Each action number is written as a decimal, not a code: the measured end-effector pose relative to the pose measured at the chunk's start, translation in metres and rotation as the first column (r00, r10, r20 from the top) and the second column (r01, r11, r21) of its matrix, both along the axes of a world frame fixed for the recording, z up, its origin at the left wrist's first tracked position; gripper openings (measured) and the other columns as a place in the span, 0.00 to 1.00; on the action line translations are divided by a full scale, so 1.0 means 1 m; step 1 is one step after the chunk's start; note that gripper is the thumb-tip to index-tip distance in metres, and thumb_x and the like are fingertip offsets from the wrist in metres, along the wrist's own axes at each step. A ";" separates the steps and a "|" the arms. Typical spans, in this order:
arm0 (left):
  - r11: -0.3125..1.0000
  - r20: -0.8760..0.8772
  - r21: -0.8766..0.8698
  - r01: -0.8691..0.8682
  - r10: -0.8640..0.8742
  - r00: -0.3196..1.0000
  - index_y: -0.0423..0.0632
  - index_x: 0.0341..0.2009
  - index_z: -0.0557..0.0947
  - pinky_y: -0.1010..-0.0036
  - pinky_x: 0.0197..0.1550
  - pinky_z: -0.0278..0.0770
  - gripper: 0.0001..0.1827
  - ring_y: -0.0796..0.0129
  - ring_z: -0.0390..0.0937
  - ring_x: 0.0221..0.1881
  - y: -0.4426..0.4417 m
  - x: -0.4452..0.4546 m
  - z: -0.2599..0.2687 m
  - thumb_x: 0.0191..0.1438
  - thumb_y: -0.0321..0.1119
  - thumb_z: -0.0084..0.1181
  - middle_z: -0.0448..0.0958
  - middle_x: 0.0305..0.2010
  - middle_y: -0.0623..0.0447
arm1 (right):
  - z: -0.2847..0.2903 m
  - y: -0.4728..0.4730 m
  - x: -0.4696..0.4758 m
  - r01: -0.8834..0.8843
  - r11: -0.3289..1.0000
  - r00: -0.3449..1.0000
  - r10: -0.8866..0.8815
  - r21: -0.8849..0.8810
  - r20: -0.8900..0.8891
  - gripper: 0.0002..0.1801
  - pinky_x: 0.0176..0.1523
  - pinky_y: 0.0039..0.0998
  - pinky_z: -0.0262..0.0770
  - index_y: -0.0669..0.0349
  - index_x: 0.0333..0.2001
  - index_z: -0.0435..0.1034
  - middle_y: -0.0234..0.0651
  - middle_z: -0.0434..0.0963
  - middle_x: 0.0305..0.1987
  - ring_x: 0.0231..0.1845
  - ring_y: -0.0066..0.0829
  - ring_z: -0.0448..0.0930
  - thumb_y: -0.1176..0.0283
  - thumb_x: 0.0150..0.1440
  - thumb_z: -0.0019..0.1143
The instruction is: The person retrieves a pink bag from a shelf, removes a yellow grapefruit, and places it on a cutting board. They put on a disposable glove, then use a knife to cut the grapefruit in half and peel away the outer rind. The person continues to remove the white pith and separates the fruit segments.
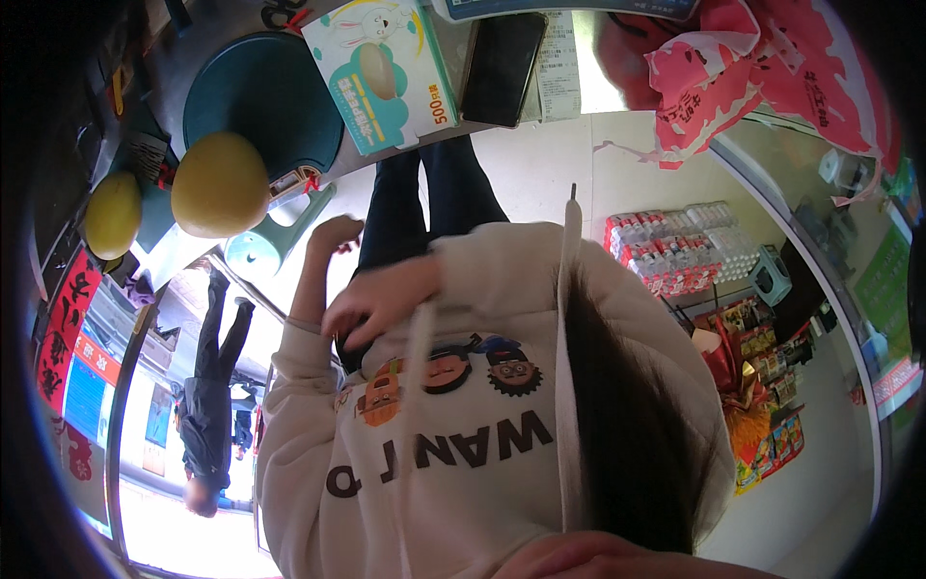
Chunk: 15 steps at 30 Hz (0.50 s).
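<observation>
My left hand (pixel 338 233) is held out beside my dark trousers (pixel 394 206), its fingers loosely curled and partly hidden. The forearm is bare down to the bunched cuff of my white hoodie (pixel 304 333). Across my belly reaches my right hand (pixel 387 297), blurred, its bent fingertips close to that left cuff. I cannot tell whether they grip the fabric. A large yellow pomelo (pixel 221 184) sits by a dark green rounded board (pixel 264 101) on the counter, left of my hands. Farther left is a smaller greenish-yellow fruit (pixel 113 216).
On the counter lie a box of disposable gloves (pixel 383 79), a black phone (pixel 504 69), a printed receipt (pixel 561 72) and pink plastic bags (pixel 712 87). A pale green stool (pixel 253 250) stands below. Packed bottles (pixel 673 246) are stacked at right. Another person (pixel 206 405) stands outside.
</observation>
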State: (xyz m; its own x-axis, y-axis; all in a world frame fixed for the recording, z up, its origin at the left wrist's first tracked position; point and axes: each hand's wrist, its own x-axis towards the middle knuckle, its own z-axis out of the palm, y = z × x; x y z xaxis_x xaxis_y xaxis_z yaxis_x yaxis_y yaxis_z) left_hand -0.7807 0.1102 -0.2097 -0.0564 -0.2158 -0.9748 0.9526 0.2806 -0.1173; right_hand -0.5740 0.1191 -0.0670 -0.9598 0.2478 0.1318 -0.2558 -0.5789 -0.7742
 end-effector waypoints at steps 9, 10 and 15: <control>0.941 0.951 0.295 -0.166 -0.272 0.150 0.45 0.40 0.79 0.60 0.43 0.74 0.12 0.47 0.77 0.40 0.018 0.277 0.128 0.56 0.38 0.51 0.78 0.35 0.41 | -0.185 -0.140 0.288 0.788 0.615 -0.179 0.199 0.019 0.964 0.17 0.21 0.23 0.61 0.58 0.28 0.74 0.25 0.69 0.19 0.18 0.18 0.67 0.55 0.52 0.67; 0.984 0.976 0.144 -0.107 -0.123 0.177 0.44 0.41 0.79 0.60 0.43 0.74 0.14 0.47 0.78 0.40 0.001 0.298 0.131 0.57 0.39 0.51 0.78 0.36 0.40 | -0.205 -0.161 0.304 0.783 0.622 -0.210 0.249 0.010 0.946 0.16 0.22 0.23 0.62 0.58 0.28 0.74 0.26 0.70 0.20 0.18 0.19 0.67 0.56 0.52 0.65; 0.976 0.970 0.140 -0.164 -0.102 0.220 0.42 0.43 0.79 0.65 0.43 0.75 0.19 0.49 0.78 0.39 -0.066 0.338 0.143 0.60 0.46 0.52 0.79 0.35 0.38 | -0.280 -0.229 0.344 0.969 0.221 -0.200 0.442 0.110 0.874 0.11 0.25 0.27 0.66 0.59 0.29 0.73 0.30 0.71 0.22 0.21 0.25 0.69 0.62 0.53 0.55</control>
